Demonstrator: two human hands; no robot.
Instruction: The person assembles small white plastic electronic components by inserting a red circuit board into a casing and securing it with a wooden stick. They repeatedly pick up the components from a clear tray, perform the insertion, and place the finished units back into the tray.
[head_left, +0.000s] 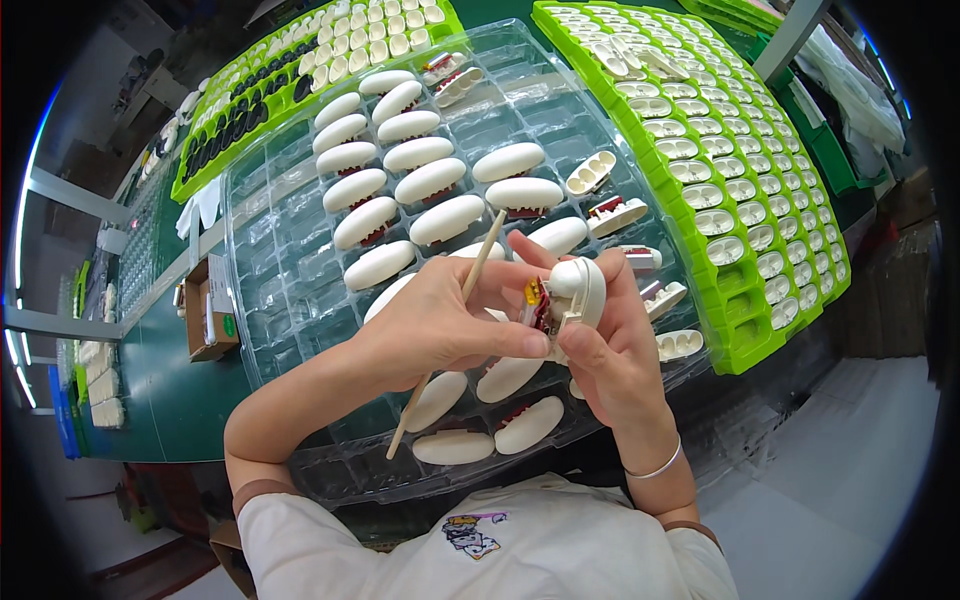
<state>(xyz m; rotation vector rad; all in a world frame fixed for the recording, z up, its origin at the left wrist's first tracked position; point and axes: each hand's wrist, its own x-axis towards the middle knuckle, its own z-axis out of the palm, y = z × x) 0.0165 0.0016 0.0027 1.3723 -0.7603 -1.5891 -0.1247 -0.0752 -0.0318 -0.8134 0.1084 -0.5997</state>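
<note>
Shirt [400, 565] nearest; 2 forearms [305, 390] converging, left fingers [515, 341], right fingers [587, 349] pinching white casing [593, 298].

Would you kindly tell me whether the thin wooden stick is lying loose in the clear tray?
No, the wooden stick is tucked in the left hand, above the clear tray.

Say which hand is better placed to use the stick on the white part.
Likely the left hand: it has the stick, while the right hand holds the white part. The left thumb is also at the part, so it may need freeing first.
</note>
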